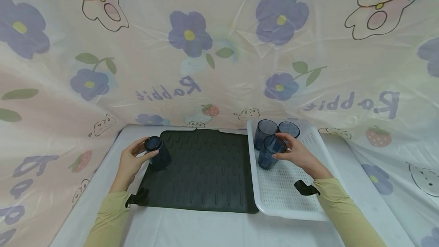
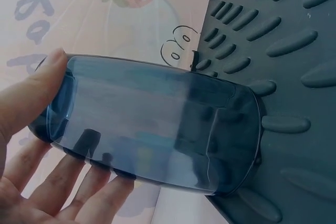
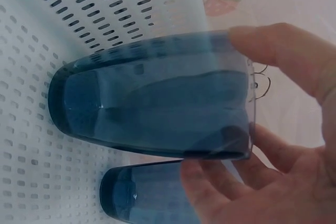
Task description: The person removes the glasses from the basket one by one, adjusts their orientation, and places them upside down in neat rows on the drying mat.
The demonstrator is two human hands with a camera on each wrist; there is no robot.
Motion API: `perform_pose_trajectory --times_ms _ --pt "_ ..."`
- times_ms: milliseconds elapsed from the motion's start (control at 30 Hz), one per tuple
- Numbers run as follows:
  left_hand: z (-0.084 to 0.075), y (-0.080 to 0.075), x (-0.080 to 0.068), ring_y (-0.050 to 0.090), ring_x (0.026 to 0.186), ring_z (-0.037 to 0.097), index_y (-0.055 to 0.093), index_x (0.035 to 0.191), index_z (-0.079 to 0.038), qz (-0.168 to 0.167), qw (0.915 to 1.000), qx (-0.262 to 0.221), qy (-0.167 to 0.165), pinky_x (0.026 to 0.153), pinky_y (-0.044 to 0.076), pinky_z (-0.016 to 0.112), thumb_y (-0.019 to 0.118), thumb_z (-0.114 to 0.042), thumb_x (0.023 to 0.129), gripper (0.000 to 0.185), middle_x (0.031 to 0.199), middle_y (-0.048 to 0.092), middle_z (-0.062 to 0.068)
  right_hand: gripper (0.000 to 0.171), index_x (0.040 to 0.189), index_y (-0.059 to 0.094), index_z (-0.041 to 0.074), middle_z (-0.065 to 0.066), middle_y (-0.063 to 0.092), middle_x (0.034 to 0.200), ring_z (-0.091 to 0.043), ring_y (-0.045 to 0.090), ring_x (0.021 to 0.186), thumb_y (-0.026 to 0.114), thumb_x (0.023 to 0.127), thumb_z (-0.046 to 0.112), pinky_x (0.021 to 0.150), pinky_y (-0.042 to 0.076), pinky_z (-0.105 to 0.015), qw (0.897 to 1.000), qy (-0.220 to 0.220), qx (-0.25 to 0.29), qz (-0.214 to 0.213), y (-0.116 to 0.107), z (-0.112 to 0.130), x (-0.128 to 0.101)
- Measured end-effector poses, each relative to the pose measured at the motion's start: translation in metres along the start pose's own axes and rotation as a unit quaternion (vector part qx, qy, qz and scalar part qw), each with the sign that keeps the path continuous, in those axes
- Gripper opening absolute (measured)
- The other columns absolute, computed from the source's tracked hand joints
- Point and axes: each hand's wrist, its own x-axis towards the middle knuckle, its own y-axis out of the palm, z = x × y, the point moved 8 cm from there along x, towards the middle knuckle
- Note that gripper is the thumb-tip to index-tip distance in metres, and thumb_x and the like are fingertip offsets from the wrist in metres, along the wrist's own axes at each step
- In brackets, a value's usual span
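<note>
My left hand (image 1: 130, 163) grips a dark blue see-through drinking glass (image 1: 161, 159) near its upper end. In the left wrist view this glass (image 2: 136, 119) is upside down, its thick base by the thumb and its rim at the dark ribbed mat (image 2: 310, 103). At the right, my right hand (image 1: 298, 157) pinches another blue drinking glass (image 1: 269, 157) at its rim. That glass (image 3: 157, 98) stands mouth up, its base close over the floor of the white basket (image 3: 21, 145). Two more blue glasses stand behind it, one at the left (image 1: 264, 132), one at the right (image 1: 289, 128).
The dark drying mat (image 1: 205, 170) lies on a white-covered table (image 1: 192, 228), left of the perforated white basket (image 1: 288, 197) and close against its side wall. A printed plastic sheet (image 1: 223, 83) rises behind and along both sides.
</note>
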Motion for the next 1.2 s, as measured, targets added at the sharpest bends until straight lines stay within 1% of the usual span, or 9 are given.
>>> perform_pose_trajectory --times_ms 233,400,567,767,833,933,1033,1100,1200 --pt "0.002 0.001 0.0 0.051 0.111 0.014 0.05 0.14 -0.014 0.007 0.9999 -0.008 -0.008 0.099 0.042 0.044 0.08 -0.027 0.079 0.069 0.129 0.055 0.013 0.085 0.146 0.028 0.002 -0.023 0.023 0.149 -0.047 0.029 0.131 0.079 0.08 0.016 0.097 0.041 -0.052 1.0 0.004 -0.008 -0.006 0.0 -0.002 0.0" --pt "0.002 0.001 0.0 0.05 0.114 0.02 0.049 0.14 -0.012 0.009 0.9999 -0.01 -0.009 0.1 0.04 0.048 0.081 -0.026 0.079 0.071 0.13 0.054 0.015 0.085 0.146 0.027 0.001 -0.024 0.024 0.148 -0.045 0.034 0.126 0.079 0.08 0.016 0.093 0.042 -0.049 1.0 0.011 -0.014 -0.008 0.0 -0.001 0.0" --pt "0.003 0.002 0.001 0.048 0.118 0.027 0.047 0.142 -0.011 0.012 0.9998 -0.012 -0.01 0.101 0.039 0.052 0.081 -0.024 0.079 0.073 0.132 0.053 0.017 0.087 0.147 0.026 0.0 -0.026 0.024 0.147 -0.046 0.032 0.126 0.079 0.08 0.014 0.094 0.041 -0.05 1.0 0.013 -0.007 -0.003 0.001 0.003 -0.002" --pt "0.0 0.002 0.0 0.046 0.12 0.031 0.046 0.142 -0.009 0.015 0.9995 -0.019 -0.018 0.102 0.037 0.055 0.08 -0.018 0.08 0.071 0.133 0.051 0.018 0.086 0.147 0.027 0.001 -0.027 0.023 0.147 -0.048 0.028 0.129 0.079 0.08 0.013 0.096 0.041 -0.056 1.0 0.022 -0.012 0.001 0.002 0.004 -0.002" --pt "-0.008 0.002 -0.003 0.045 0.121 0.033 0.046 0.141 -0.007 0.017 0.9995 -0.018 -0.02 0.101 0.037 0.056 0.079 -0.017 0.081 0.07 0.133 0.051 0.02 0.087 0.147 0.027 0.002 -0.027 0.023 0.148 -0.048 0.027 0.13 0.08 0.079 0.016 0.095 0.041 -0.056 0.999 0.029 -0.018 0.0 0.001 0.003 -0.001" --pt "-0.022 0.004 -0.009 0.045 0.12 0.037 0.046 0.14 -0.003 0.02 0.9995 -0.014 -0.018 0.101 0.036 0.059 0.078 -0.014 0.082 0.068 0.132 0.05 0.023 0.089 0.147 0.028 0.004 -0.026 0.025 0.147 -0.048 0.03 0.129 0.081 0.078 0.021 0.092 0.044 -0.054 0.999 0.038 -0.028 0.0 0.0 0.0 -0.001" --pt "-0.029 0.004 -0.012 0.045 0.119 0.037 0.046 0.139 -0.001 0.022 0.9996 -0.012 -0.013 0.1 0.037 0.059 0.077 -0.014 0.082 0.066 0.132 0.05 0.024 0.089 0.147 0.03 0.004 -0.026 0.025 0.147 -0.048 0.031 0.128 0.082 0.077 0.024 0.091 0.045 -0.053 0.998 0.039 -0.041 -0.001 -0.002 -0.002 0.0" --pt "-0.027 0.004 -0.011 0.046 0.119 0.036 0.046 0.14 -0.002 0.023 0.9996 -0.013 -0.012 0.099 0.039 0.057 0.078 -0.014 0.082 0.067 0.132 0.05 0.024 0.089 0.146 0.031 0.003 -0.026 0.026 0.147 -0.048 0.032 0.128 0.083 0.076 0.025 0.09 0.046 -0.053 0.998 0.04 -0.047 -0.004 -0.003 -0.002 0.0" --pt "-0.016 0.003 -0.007 0.046 0.12 0.032 0.047 0.14 -0.006 0.021 0.9996 -0.015 -0.015 0.099 0.041 0.051 0.079 -0.016 0.081 0.068 0.134 0.051 0.019 0.09 0.145 0.033 0.002 -0.026 0.027 0.147 -0.048 0.03 0.13 0.084 0.075 0.026 0.092 0.045 -0.055 0.998 0.039 -0.056 -0.009 -0.004 0.0 0.0"
